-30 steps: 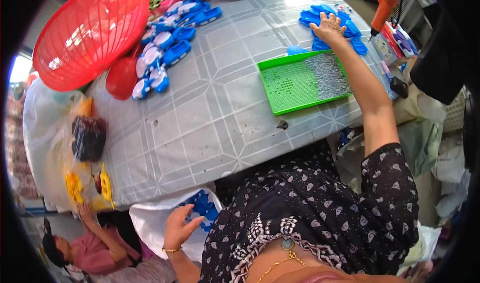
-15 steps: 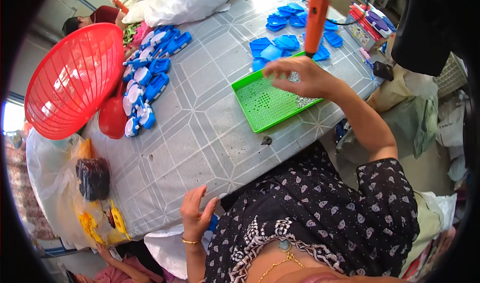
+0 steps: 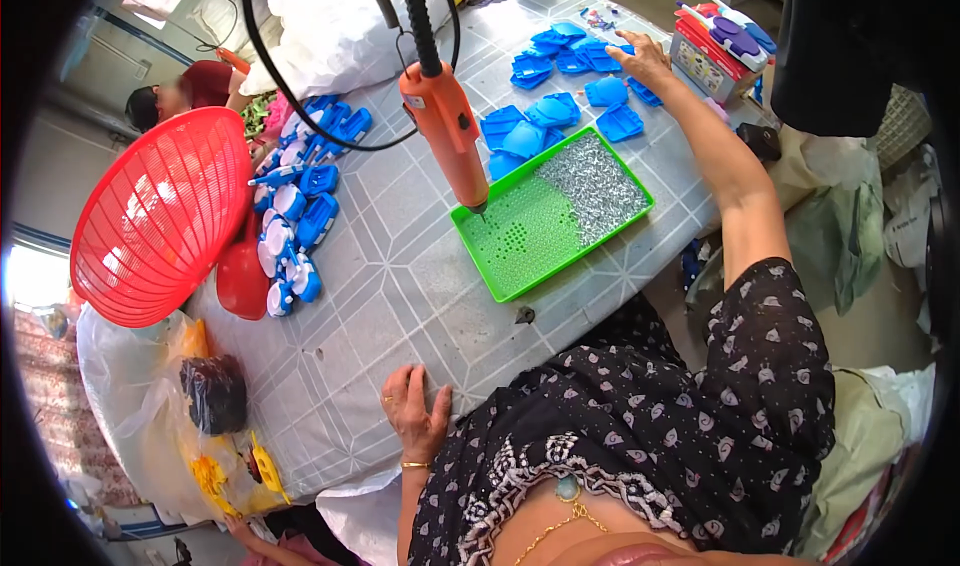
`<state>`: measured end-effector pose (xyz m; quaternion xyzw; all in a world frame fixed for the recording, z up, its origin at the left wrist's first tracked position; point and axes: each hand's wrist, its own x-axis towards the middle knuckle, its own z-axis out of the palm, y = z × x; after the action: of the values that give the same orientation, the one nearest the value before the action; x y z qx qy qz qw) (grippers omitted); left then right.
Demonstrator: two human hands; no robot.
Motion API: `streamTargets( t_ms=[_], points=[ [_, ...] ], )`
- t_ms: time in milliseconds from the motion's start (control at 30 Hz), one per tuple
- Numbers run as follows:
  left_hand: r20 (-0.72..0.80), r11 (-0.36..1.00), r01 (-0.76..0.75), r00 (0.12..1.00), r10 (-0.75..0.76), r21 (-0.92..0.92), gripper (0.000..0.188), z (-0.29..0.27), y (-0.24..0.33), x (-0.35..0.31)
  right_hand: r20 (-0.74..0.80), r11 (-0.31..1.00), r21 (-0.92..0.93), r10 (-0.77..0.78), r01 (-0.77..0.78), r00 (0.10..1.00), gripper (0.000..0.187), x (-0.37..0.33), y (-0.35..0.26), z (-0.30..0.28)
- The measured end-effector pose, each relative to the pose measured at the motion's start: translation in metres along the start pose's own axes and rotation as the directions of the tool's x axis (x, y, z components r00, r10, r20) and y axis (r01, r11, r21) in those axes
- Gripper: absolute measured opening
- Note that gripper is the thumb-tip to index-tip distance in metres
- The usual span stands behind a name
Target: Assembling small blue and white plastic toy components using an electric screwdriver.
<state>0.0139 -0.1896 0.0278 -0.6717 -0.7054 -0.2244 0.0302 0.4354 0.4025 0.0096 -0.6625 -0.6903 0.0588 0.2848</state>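
At the far right of the table, my right hand reaches over the edge of a spread of loose blue plastic parts, its fingers stretched and apart. My left hand lies on the near table edge with its fingers extended, holding nothing. Between the hands stands a shallow green tray. Small silvery screws fill its right part, and its left part shows a bare dotted bottom. An orange electric screwdriver hangs from its cord, tip down over the tray's left corner.
Blue-and-white assembled pieces lie in rows to the left, beside a red basket and red scoop. A box of pens stands far right. Other people are at the left side. A black-wrapped bundle sits near left.
My right hand has moved from above the green tray to the blue parts farther away. The screwdriver has swung left. My left hand has come to rest on the table edge.
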Motion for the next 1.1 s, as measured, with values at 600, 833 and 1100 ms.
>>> streamTargets(
  t_ms=[600, 833, 1100],
  points=[
    [-0.011, 0.998, 0.004, 1.000, -0.003, 0.061, 0.051, 0.007, -0.004, 0.000, 0.264, 0.412, 0.891, -0.121, -0.194, 0.957, 0.035, 0.083, 0.041, -0.010],
    [0.011, 0.994, 0.022, 1.000, -0.024, 0.107, 0.053, 0.009, -0.006, -0.003, 0.442, 0.280, 0.880, -0.187, -0.384, 0.877, 0.046, 0.130, 0.027, 0.017],
    [0.027, 0.987, 0.034, 0.999, -0.038, 0.154, 0.055, 0.009, -0.005, 0.001, 0.447, 0.312, 0.882, -0.310, -0.354, 0.839, 0.039, 0.155, 0.062, 0.028]
  ],
)
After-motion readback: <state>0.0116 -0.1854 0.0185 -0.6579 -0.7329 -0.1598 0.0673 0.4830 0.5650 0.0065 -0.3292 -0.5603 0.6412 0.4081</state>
